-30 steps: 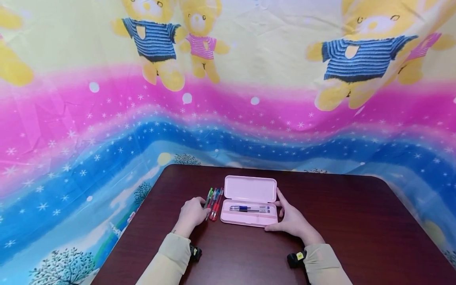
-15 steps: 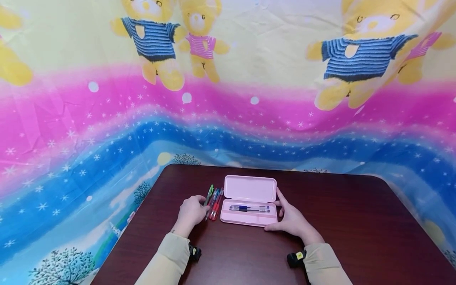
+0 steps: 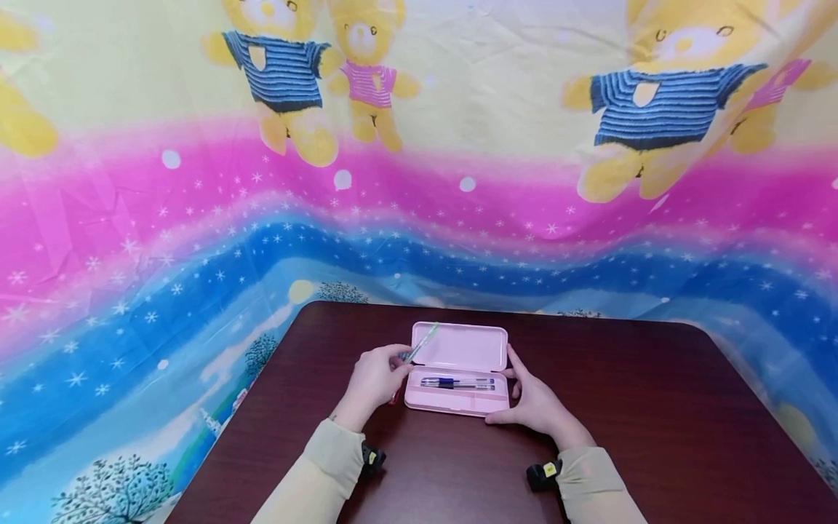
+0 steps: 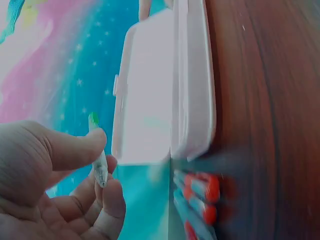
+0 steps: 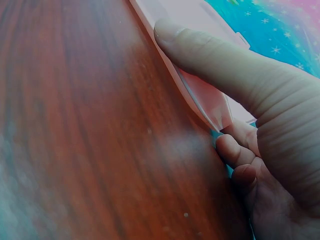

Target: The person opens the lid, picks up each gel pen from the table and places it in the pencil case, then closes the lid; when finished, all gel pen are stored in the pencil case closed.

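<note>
Deftly Pinched: A Green-Ended Pen Hung Before an Open Case

The left hand (image 3: 373, 380) had thumb and fingertips clamped on a green-ended pen (image 3: 422, 343), which it held tilted at the left side of a pink pencil case (image 3: 448, 410). In the head view the pen's green end crossed in front of the raised lid (image 3: 465, 348); in the left wrist view its tip pointed down.

The right hand (image 3: 540, 406) gripped the case's right end, thumb on the near edge, one finger reaching up along the lid's side and the others bent in against the end.

Two blue-and-clear pens (image 3: 455, 383) lay side by side in the far compartment. Several red-ended pens (image 4: 200, 192) rested just beside the case's left end (the left hand mostly hid them from the head camera).

The case stood on a dark reddish-brown table (image 3: 655, 407). Behind hung a cloth (image 3: 419, 211) printed with bears and snowflakes. Pale sleeves (image 3: 314, 466) covered both forearms.
</note>
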Demonstrator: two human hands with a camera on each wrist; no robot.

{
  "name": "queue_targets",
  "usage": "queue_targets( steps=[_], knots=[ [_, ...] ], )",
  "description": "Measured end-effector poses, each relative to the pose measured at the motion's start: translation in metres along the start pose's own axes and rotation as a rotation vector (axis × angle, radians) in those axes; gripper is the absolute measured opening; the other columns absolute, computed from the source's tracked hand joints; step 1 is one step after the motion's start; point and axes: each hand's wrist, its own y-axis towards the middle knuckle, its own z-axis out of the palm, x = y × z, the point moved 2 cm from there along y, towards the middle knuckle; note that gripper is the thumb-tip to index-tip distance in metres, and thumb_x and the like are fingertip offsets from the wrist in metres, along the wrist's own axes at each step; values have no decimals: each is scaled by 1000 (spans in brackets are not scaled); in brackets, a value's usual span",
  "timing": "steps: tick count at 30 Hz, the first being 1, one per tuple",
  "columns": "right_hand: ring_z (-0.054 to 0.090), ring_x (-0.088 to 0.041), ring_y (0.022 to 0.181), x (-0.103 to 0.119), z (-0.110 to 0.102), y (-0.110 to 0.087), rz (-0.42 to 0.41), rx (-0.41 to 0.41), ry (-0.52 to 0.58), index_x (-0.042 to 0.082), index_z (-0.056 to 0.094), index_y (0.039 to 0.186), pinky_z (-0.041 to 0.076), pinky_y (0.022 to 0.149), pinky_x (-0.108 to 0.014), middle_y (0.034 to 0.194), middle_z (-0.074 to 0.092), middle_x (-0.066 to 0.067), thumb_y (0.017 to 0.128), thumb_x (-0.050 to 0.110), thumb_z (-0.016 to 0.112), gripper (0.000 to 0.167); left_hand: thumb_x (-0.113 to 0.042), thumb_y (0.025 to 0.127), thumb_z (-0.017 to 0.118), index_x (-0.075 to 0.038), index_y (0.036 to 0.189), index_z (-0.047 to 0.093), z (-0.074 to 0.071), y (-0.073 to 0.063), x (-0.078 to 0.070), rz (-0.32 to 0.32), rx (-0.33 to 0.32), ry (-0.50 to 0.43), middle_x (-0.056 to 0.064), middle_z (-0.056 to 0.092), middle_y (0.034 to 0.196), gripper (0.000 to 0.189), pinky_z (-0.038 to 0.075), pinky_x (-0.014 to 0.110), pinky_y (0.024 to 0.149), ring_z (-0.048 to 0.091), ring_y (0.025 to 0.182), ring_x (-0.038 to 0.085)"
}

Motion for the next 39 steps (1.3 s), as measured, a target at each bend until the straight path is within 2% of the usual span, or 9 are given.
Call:
queue_targets(
  steps=[4, 8, 13, 18, 24, 30, 34, 39],
  knots=[
    [52, -17, 89, 1, 0, 0, -1, -4, -2, 26, 4, 179, 48, 63, -26, 145, 67, -9, 67, 45, 107, 153, -21, 100, 82, -25, 131, 82, 13, 7, -12, 106, 75, 12, -4, 79, 93, 32, 54, 28, 65, 62, 69, 7],
    [52, -16, 88, 3, 0, 0, -7, -5, -2, 26, 4, 179, 49, 62, -26, 145, 68, -9, 67, 45, 107, 153, -24, 100, 81, -29, 130, 83, 30, 13, -17, 179, 149, 78, -9, 78, 90, 30, 53, 30, 74, 60, 75, 4],
    [52, -16, 87, 3, 1, 0, -5, -2, -2, 25, 4, 179, 49, 62, -27, 144, 67, -9, 67, 46, 107, 153, -24, 101, 80, -30, 130, 83, 47, 18, -22, 240, 222, 110, -9, 80, 94, 29, 54, 28, 78, 63, 78, 3],
    [52, -15, 87, 3, 1, 0, -15, -1, -4, 25, 4, 179, 50, 62, -27, 144, 68, -8, 68, 45, 107, 153, -23, 101, 80, -33, 127, 85, 55, 20, -27, 279, 257, 149, -8, 83, 99, 29, 56, 27, 81, 67, 86, 5],
    [52, -17, 87, 3, -1, 1, -17, 0, 10, 26, 4, 179, 51, 62, -27, 146, 68, -7, 68, 46, 107, 153, -23, 100, 82, -37, 122, 86, 60, 21, -31, 299, 275, 192, -6, 85, 112, 27, 54, 27, 82, 67, 91, 8],
    [52, -14, 87, 3, -2, 1, -11, 6, 2, 25, 3, 179, 51, 62, -26, 144, 67, -8, 67, 50, 106, 154, -23, 99, 83, -37, 118, 88, 62, 21, -32, 313, 283, 216, -9, 85, 115, 24, 61, 34, 94, 76, 107, 13],
    [52, -14, 88, 2, -2, 0, 1, 5, 6, 26, 4, 179, 51, 63, -26, 145, 67, -7, 67, 50, 106, 154, -25, 101, 80, -37, 119, 87, 64, 22, -31, 282, 297, 223, -8, 84, 120, 22, 61, 36, 99, 76, 114, 14],
    [52, -16, 88, 2, -3, -2, 2, 5, 17, 26, 4, 179, 50, 63, -26, 145, 67, -8, 67, 46, 107, 154, -29, 103, 78, -36, 119, 88, 69, 24, -30, 235, 302, 227, -6, 84, 121, 20, 59, 33, 91, 73, 106, 11]
  ],
)
